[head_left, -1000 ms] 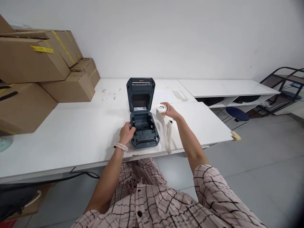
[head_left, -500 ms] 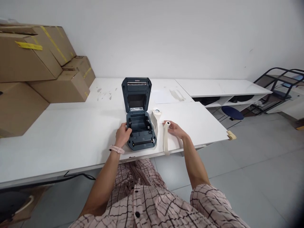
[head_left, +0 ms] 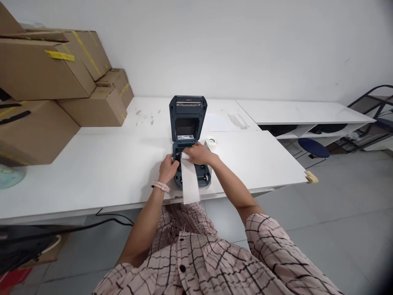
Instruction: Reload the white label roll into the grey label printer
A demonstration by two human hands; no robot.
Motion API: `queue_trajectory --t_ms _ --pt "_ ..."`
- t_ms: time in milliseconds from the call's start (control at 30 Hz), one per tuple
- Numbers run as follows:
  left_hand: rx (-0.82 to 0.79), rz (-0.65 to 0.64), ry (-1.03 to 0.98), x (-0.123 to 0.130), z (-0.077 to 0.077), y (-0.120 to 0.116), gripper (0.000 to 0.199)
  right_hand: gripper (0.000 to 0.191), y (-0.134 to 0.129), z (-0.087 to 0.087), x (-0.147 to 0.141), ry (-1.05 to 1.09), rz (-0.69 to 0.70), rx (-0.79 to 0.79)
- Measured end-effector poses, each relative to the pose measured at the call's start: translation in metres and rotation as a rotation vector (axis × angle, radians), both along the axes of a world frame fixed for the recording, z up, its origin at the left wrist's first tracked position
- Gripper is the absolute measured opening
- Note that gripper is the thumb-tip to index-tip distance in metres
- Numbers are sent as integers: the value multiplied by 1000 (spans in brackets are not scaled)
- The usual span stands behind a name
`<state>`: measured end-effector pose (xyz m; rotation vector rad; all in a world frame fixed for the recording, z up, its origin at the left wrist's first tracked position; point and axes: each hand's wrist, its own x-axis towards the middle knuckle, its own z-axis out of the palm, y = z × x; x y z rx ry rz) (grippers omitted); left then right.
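Note:
A dark label printer (head_left: 188, 119) stands on the white table with its lid raised. In its bay is a roll of white label paper (head_left: 190, 180), whose loose strip hangs forward over the front of the printer and past the table edge. My right hand (head_left: 198, 153) is closed on the roll from above and hides part of it. At the printer's left side, my left hand (head_left: 168, 167) grips the rim of the body with thumb and fingers. A second white roll (head_left: 211, 142) stands just right of the printer.
Cardboard boxes (head_left: 104, 106) are stacked at the left of the white table (head_left: 123, 180). A sheet of paper (head_left: 216, 122) lies behind the printer on the right. A blue stool (head_left: 313, 147) and a dark metal rack (head_left: 365, 106) stand at the right. Black cables (head_left: 104, 223) hang below the table.
My right hand has carried the label roll from the table at the right into the open printer. My left hand stays at the printer's left side. The view has shifted a little left.

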<state>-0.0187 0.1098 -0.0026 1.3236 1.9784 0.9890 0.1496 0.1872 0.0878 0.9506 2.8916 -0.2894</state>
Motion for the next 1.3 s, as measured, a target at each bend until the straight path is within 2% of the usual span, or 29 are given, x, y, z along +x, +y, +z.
queue_trajectory --t_ms 67,133,267,400,533,633,733,800,867,967,1000,1067,1133,1167,1233,1300 --pt "24 -1 -36 0 -2 0 40 42 -2 -11 -13 -90 -2 19" --pt "47 -2 -61 -1 -4 0 40 41 -8 -20 -10 -21 4 5" --pt "70 15 -159 0 -12 2 43 35 -33 -29 24 297 73 -81" --pt "121 75 -444 3 -19 3 54 34 -62 -37 52 469 99 -141" --pt "104 -12 -770 6 -20 2 66 33 -72 -46 62 521 38 -148" --pt "54 -85 -847 6 -17 1 72 34 -73 -51 62 522 28 -137" --pt "52 -107 -873 4 -14 2 74 36 -88 -54 58 505 -18 -68" --pt "57 -100 -876 4 -10 2 74 37 -107 -51 55 483 -74 -12" --pt "58 -89 -856 7 -6 -4 75 38 -127 -41 58 471 -39 -41" --pt "77 -88 -797 18 2 -27 79 40 -137 -14 72 547 166 -305" --pt "89 -103 -774 23 4 -38 82 40 -131 -4 78 619 186 -385" --pt "106 -127 -739 33 5 -62 97 40 -104 13 85 831 61 -400" --pt "72 -105 -717 40 5 -81 103 47 -59 24 81 1054 -198 -232" --pt "55 -98 -705 42 5 -87 104 58 -32 28 75 1134 -275 -176" --pt "35 -97 -679 44 5 -93 104 75 23 33 55 1218 -323 -193" --pt "29 -101 -655 43 5 -93 103 80 69 37 33 1241 -321 -257"
